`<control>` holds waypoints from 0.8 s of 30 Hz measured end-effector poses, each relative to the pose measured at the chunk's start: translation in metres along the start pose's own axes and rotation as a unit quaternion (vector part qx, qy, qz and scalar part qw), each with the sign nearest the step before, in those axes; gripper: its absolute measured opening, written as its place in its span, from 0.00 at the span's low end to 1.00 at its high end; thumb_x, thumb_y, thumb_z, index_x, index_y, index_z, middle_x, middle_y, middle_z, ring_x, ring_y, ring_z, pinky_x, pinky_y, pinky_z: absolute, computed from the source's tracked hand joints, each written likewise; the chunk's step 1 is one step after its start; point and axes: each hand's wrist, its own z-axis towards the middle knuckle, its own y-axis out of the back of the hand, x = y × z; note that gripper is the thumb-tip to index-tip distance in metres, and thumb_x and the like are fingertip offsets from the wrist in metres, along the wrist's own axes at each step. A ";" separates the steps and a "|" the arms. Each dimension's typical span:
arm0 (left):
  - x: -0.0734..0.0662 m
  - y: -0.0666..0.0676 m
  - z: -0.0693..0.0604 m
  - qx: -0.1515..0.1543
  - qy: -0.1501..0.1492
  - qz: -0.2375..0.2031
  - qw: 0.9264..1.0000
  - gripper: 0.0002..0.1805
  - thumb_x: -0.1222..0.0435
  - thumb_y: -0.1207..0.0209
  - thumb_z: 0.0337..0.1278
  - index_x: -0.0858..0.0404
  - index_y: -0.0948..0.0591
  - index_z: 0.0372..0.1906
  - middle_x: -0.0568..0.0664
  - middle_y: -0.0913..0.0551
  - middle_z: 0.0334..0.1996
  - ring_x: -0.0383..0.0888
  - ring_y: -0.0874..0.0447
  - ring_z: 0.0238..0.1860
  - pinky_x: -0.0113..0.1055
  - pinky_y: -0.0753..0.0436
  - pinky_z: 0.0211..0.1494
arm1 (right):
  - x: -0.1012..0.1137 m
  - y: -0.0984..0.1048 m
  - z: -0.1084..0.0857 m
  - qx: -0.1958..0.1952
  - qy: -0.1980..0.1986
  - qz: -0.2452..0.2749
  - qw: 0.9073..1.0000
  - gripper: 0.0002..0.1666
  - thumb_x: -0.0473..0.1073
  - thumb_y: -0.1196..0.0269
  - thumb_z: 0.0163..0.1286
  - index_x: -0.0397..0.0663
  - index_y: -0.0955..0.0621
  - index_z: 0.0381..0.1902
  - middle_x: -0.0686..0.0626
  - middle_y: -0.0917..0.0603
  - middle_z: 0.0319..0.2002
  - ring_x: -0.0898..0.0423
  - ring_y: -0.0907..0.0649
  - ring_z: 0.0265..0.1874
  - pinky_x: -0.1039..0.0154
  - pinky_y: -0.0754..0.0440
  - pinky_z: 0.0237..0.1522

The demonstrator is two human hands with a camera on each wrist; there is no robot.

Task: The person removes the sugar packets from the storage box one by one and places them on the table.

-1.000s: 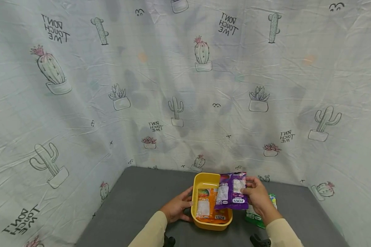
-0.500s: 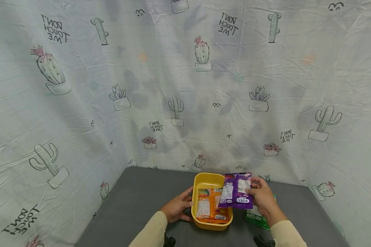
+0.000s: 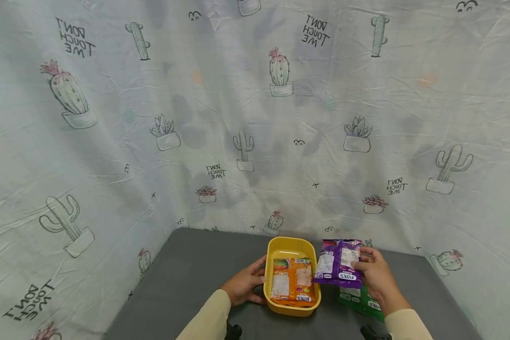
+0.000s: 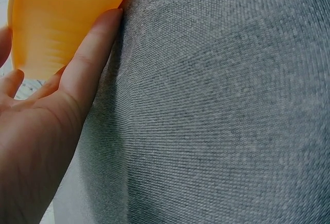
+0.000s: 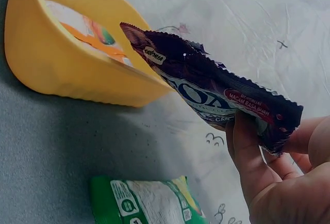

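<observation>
My right hand (image 3: 378, 276) pinches a purple candy packet (image 3: 337, 262) by its right side, thumb on the face towards me. The packet hangs in the air just right of a yellow plastic tub (image 3: 276, 309). Inside the tub lies an orange candy packet (image 3: 292, 283). My left hand (image 3: 244, 285) rests against the tub's left outer wall; in the left wrist view its extended thumb and fingers touch the yellow side (image 4: 67, 22). Beneath the right hand, a green packet (image 3: 359, 302) lies on the table, partly covered from the head view.
The grey table (image 3: 195, 269) is enclosed at the back and sides by a pale cloth (image 3: 255, 118) printed with cacti. A black object (image 3: 233, 332) shows at the left sleeve and another (image 3: 374, 333) at the right sleeve.
The right hand has carried the purple packet rightwards, from over the tub to beside it. More of the orange packet shows now. The left hand and tub have stayed in place.
</observation>
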 end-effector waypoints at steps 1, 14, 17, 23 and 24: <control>0.000 0.000 0.000 0.000 0.000 0.000 1.000 0.43 0.67 0.41 0.83 0.49 0.47 0.91 0.64 0.40 0.84 0.65 0.32 0.75 0.70 0.15 0.50 | 0.000 0.002 0.000 -0.001 0.000 0.002 1.000 0.37 0.27 0.42 0.82 0.37 0.44 0.81 0.34 0.29 0.65 0.52 0.12 0.41 0.51 0.09 0.40; -0.003 -0.002 0.003 -0.001 -0.004 0.004 1.000 0.43 0.68 0.41 0.83 0.50 0.48 0.91 0.64 0.40 0.83 0.65 0.33 0.75 0.70 0.15 0.51 | 0.000 0.023 0.003 -0.015 -0.016 0.027 0.999 0.37 0.24 0.41 0.80 0.37 0.43 0.80 0.40 0.24 0.60 0.52 0.11 0.38 0.52 0.09 0.40; -0.004 -0.002 0.003 -0.002 -0.005 0.005 1.000 0.43 0.68 0.41 0.83 0.50 0.48 0.91 0.64 0.40 0.84 0.65 0.33 0.75 0.70 0.15 0.50 | -0.001 0.026 0.004 -0.019 -0.019 0.026 0.999 0.37 0.25 0.41 0.80 0.37 0.42 0.79 0.41 0.23 0.59 0.52 0.11 0.38 0.52 0.09 0.39; -0.005 -0.001 0.005 -0.006 -0.004 0.008 1.000 0.43 0.68 0.41 0.83 0.50 0.47 0.91 0.65 0.40 0.84 0.65 0.32 0.74 0.70 0.15 0.50 | -0.004 0.031 0.006 -0.021 -0.022 0.027 0.999 0.36 0.25 0.41 0.79 0.38 0.42 0.78 0.45 0.22 0.56 0.53 0.11 0.37 0.52 0.09 0.39; -0.005 -0.001 0.005 -0.006 -0.004 0.008 1.000 0.43 0.68 0.41 0.83 0.50 0.47 0.91 0.65 0.40 0.84 0.65 0.32 0.74 0.70 0.15 0.50 | -0.005 0.031 0.006 -0.023 -0.023 0.029 0.999 0.36 0.24 0.41 0.79 0.38 0.42 0.78 0.46 0.22 0.55 0.53 0.11 0.37 0.52 0.09 0.39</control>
